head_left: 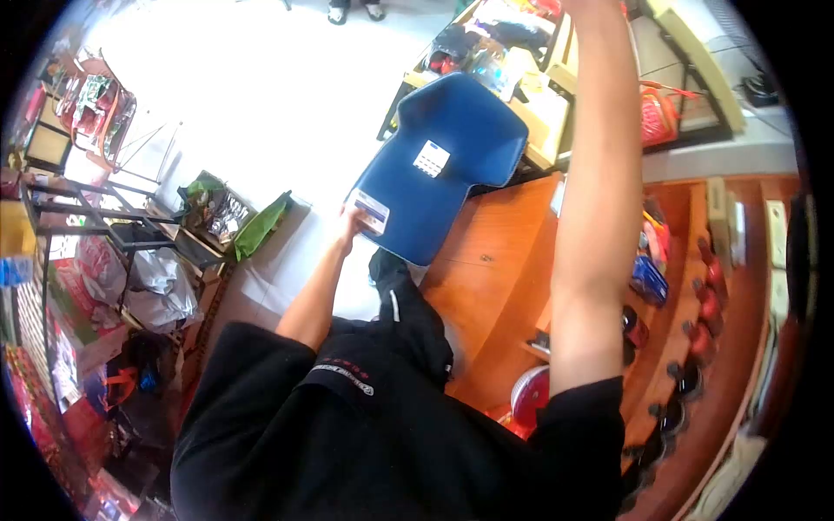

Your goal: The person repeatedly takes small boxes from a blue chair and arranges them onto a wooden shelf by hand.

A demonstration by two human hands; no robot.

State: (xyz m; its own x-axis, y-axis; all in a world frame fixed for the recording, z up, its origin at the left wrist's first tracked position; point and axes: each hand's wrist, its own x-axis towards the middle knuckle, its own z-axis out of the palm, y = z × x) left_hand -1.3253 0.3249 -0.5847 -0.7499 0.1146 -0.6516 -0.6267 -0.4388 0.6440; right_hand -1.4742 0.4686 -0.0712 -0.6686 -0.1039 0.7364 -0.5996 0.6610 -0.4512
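My left hand (pixel 351 222) is closed on the edge of a small flat white pack with a dark blue band (pixel 371 213). It is over the near left part of a blue chair (pixel 473 130) with a smooth seat. On the chair lies a white card with small dark marks (pixel 432 159), apart from my hand. My right arm reaches far forward past the chair. Only a part of my right hand (pixel 594 5) shows at the top edge, near the shelf at the back, and its fingers are out of sight.
A wooden cabinet (pixel 486 260) stands right of the chair, with bottles (pixel 634 328) on its shelves. Behind the chair is a cluttered shelf (pixel 543 122). On the left are a black metal rack (pixel 87 230), a box with a green flap (pixel 217 213) and bags (pixel 161 286). Someone's feet (pixel 354 12) show at the top.
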